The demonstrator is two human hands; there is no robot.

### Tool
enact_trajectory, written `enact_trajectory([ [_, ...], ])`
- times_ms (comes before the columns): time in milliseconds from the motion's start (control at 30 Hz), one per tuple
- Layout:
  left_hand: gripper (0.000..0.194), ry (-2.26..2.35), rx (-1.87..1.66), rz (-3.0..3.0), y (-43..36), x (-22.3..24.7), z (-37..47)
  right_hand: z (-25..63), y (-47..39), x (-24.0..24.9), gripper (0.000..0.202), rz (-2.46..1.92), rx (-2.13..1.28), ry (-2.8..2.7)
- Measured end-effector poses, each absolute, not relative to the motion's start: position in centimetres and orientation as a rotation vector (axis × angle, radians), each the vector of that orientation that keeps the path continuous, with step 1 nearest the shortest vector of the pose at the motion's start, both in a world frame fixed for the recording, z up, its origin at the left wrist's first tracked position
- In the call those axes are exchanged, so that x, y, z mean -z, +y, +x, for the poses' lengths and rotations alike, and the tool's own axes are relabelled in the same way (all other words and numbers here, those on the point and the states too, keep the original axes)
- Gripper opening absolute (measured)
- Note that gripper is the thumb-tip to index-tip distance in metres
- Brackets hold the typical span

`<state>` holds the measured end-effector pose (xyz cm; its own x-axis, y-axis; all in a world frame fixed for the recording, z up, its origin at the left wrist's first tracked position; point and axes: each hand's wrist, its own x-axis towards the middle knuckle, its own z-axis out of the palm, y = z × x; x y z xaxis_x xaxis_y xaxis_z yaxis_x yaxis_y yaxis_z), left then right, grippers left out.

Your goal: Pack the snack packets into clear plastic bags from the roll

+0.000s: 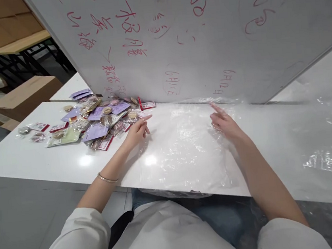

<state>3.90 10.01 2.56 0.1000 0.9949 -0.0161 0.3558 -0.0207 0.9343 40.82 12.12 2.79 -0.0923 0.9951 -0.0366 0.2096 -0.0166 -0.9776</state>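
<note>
One head-worn camera looks forward (and down).

Glossy, crinkled plastic film [187,154]

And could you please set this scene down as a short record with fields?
Clear plastic: spread on white table between the hands
Left hand: index finger extended, beside packet pile; grip unclear
Right hand: index finger extended, near the plastic's right side; grip unclear
Bracelet: left forearm
Whiteboard: behind the plastic, red writing
Cardboard box: beyond table, picture's left
</note>
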Motion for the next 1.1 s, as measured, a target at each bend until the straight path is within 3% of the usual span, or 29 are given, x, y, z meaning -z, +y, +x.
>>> enact_trajectory([
  [100, 0.057, 1.458, -1.013, 1.647, 10.6, -3.5, 3.3, 41.2, 12.5, -2.2, 0.065, -1.334, -0.920, -1.418],
  [300, 0.070, 2.082, -0.889, 1.786, 9.1, -5.8, -1.5, 39.6, 12.5, 0.2, 0.092, -1.963, -0.289, -1.512],
  [433, 0.073, 2.612, -0.607, 1.782, 8.1, -5.5, -5.7, 36.4, 10.6, -0.2, 0.076, -1.777, 0.146, -1.833],
  [567, 0.075, 2.655, -0.466, 1.757, 9.3, -4.5, -7.6, 33.6, 8.2, -0.2, 0.071, -1.369, -0.186, -2.453],
  [667, 0.071, 2.677, -0.458, 1.793, 11.1, -4.1, -7.7, 32.3, 7.5, 0.6, 0.076, -1.350, -0.393, -2.671],
  [833, 0.053, 2.678, -0.459, 1.821, 12.5, -4.3, -7.0, 32.1, 8.4, 1.4, 0.081, -1.535, -0.374, -2.610],
  [967, 0.046, 2.395, -0.579, 2.005, 11.4, -4.3, -5.5, 32.6, 9.0, 1.5, 0.081, -1.528, -0.382, -2.603],
  [1100, 0.052, 2.304, -0.310, 2.141, 10.5, -3.7, -3.4, 32.8, 9.0, 1.8, 0.081, -1.507, -0.370, -2.598],
])
